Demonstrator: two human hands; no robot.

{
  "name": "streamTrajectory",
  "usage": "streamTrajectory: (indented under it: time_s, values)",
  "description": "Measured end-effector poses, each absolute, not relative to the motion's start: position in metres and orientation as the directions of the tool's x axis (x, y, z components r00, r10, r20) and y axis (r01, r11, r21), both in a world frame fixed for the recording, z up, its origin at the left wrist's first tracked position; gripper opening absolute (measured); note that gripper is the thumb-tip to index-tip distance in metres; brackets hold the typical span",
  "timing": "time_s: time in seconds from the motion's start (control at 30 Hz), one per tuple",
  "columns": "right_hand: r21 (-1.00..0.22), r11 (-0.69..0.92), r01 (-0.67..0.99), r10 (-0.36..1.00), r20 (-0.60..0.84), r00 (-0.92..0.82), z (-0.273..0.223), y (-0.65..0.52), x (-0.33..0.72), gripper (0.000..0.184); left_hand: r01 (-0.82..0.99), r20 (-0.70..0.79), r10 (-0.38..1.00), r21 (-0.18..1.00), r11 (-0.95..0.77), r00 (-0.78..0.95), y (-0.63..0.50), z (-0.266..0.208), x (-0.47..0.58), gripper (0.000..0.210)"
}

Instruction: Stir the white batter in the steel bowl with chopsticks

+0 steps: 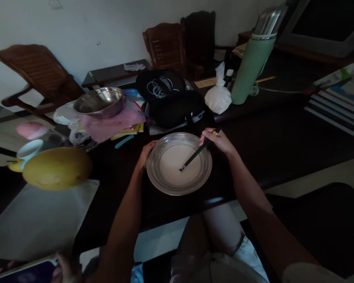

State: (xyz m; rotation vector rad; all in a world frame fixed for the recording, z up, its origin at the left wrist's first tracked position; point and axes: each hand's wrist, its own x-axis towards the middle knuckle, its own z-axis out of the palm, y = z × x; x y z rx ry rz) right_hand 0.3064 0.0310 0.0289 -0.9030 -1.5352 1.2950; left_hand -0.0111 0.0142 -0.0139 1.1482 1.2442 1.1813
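Note:
A wide metal bowl (pixel 179 190) rests on the dark table in front of me, with a pale, milky liquid (pixel 174 161) inside. My left hand (pixel 147 153) is closed against the bowl's left side, its fingers partly hidden behind the rim. Over the right rim, my right hand (pixel 217 140) is closed around black chopsticks (pixel 196 153) with gold bands near the top. They slant down to the left, and their tips touch the liquid.
Behind the bowl lie a black bag (pixel 174 104), a tied plastic bag of white powder (pixel 218 98) and a green thermos (pixel 250 67). An empty metal bowl (pixel 100 104) and a yellow rounded object (pixel 57 168) are left. Another person's hand (pixel 63 269) holds a phone (pixel 26 273).

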Motion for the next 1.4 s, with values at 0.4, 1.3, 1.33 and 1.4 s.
streamTrajectory:
  time_s: [0.4, 1.3, 1.33, 1.4]
  values:
    - [-0.983, 0.182, -0.011, 0.928, 0.176, -0.329, 0.029, 0.030, 0.307, 0.043, -0.007, -0.047, 0.999, 0.999, 0.047, 0.000, 0.015, -0.015, -0.011, 0.042]
    - [-0.978, 0.207, -0.008, 0.937, 0.201, -0.285, 0.030, 0.031, 0.305, 0.043, 0.026, -0.037, 0.999, 0.999, 0.038, -0.015, 0.015, -0.013, -0.010, 0.043]
    - [-0.978, 0.208, -0.017, 0.949, 0.206, -0.238, 0.029, 0.031, 0.306, 0.042, 0.032, -0.037, 0.999, 0.999, 0.038, -0.016, 0.015, -0.013, -0.011, 0.043]
    - [-0.979, 0.202, -0.039, 0.963, 0.206, -0.175, 0.028, 0.032, 0.309, 0.041, 0.029, -0.039, 0.999, 0.999, 0.039, -0.015, 0.015, -0.014, -0.011, 0.044]
